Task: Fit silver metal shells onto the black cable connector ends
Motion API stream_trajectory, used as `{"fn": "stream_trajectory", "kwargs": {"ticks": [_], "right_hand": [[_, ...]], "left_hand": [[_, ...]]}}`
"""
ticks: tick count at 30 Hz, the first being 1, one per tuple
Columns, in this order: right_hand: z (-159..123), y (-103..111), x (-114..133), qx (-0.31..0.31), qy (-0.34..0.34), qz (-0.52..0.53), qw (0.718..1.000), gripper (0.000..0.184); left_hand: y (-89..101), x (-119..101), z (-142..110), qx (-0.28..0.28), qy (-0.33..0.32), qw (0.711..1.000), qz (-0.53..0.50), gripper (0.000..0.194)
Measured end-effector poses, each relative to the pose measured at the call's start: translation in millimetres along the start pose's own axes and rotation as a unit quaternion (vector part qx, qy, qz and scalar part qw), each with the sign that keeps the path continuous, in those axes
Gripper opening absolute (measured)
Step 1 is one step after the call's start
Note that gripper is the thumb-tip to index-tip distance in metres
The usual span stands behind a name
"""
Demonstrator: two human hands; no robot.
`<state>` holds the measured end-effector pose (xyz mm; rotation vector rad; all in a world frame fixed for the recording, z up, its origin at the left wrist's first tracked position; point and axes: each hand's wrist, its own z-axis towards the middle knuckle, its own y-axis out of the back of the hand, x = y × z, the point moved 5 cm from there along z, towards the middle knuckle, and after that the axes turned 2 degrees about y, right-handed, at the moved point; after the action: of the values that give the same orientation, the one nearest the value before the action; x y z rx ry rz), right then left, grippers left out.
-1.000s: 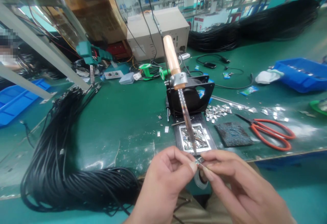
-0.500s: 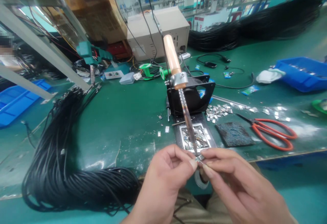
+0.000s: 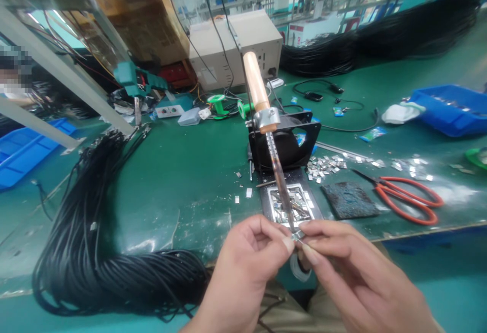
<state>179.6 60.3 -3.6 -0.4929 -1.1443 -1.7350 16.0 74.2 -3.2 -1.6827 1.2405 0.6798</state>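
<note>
Left hand [image 3: 243, 267] and right hand [image 3: 350, 272] meet at the near table edge, each pinching one small metal part [image 3: 297, 236] between thumb and fingertips, directly under the tip of the clamped soldering iron [image 3: 272, 150]; red scissors [image 3: 403, 198] lie to the right

No legible text or labels anywhere.

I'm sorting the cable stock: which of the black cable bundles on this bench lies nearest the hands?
The big looped cable bundle at the front left edge, just beside the left hand. The other black cable heaps lie far back on the bench.
</note>
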Motion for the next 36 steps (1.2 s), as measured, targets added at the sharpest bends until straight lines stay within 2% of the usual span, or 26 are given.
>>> {"fn": "stream_trajectory", "kwargs": {"ticks": [17,36], "right_hand": [[0.7,-1.2,0.9,0.0,0.007,-0.003,1.0,0.009],[2.8,-1.9,-0.7,0.008,0.005,-0.005,1.0,0.011]], "left_hand": [[-1.2,-0.7,-0.4,0.001,0.003,1.0,-0.008,0.031],[-0.6,-1.6,0.5,-0.003,-0.008,1.0,0.004,0.023]]}}
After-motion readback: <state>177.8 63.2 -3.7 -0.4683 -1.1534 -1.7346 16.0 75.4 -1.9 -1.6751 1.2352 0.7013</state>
